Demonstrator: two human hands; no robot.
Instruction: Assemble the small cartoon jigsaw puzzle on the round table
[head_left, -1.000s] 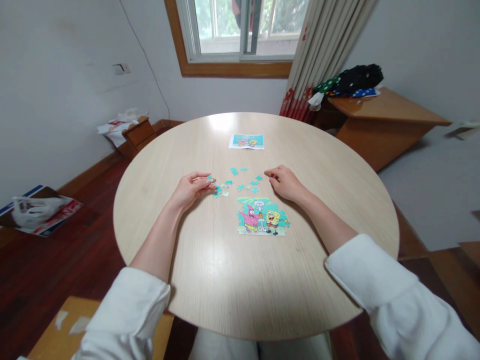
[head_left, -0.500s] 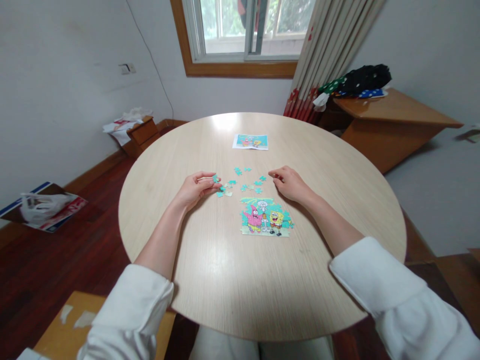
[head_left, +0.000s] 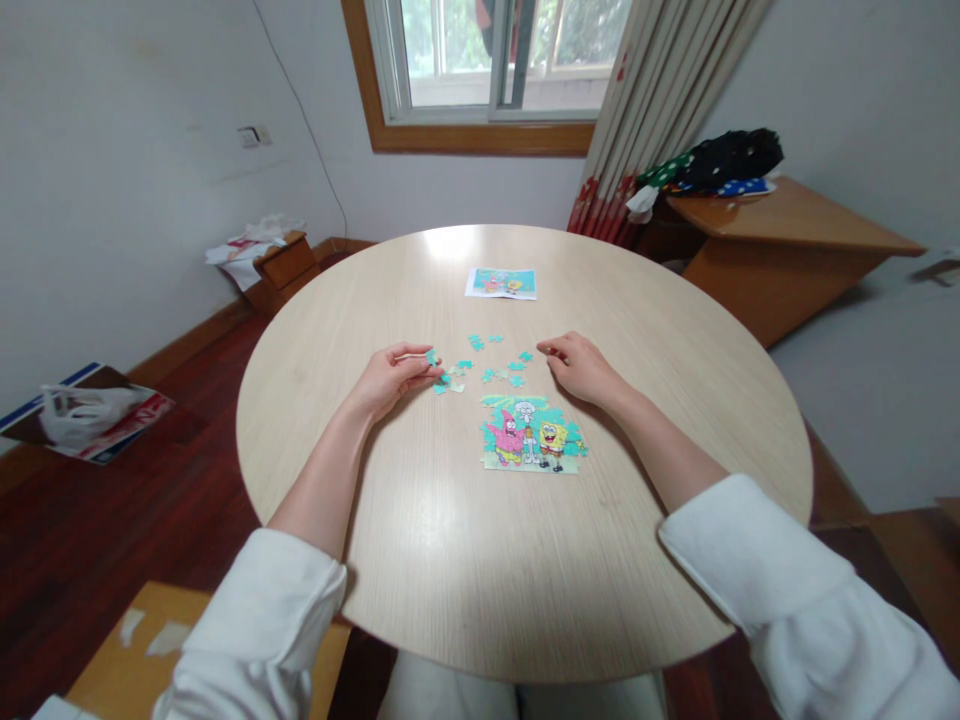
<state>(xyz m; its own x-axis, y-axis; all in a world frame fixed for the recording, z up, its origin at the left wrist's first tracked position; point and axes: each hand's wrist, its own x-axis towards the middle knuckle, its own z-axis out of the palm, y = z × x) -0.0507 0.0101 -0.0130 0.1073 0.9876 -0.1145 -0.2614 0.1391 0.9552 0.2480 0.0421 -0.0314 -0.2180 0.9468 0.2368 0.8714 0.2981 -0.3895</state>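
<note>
A partly assembled cartoon jigsaw [head_left: 531, 434] lies near the middle of a round pale wooden table [head_left: 450, 560]. Several loose teal pieces [head_left: 491, 364] are scattered just beyond it. My left hand [head_left: 390, 378] rests on the table left of the pieces, its fingers pinched on one teal puzzle piece [head_left: 431, 356]. On the right of the loose pieces my right hand [head_left: 579, 364] lies with curled fingers; I cannot make out anything in them. A small reference picture [head_left: 501, 283] of the same cartoon lies farther back.
A window [head_left: 487, 60] and a curtain [head_left: 660, 100] are behind the table. A wooden desk [head_left: 787, 235] with dark clothes stands at the right. A small drawer unit [head_left: 281, 265] with papers stands at the left wall. A plastic bag [head_left: 75, 415] lies on the dark floor.
The view has shifted slightly, so everything sits a little to the right of where it was. Both hands keep their places on the table; the left still pinches the teal piece.
</note>
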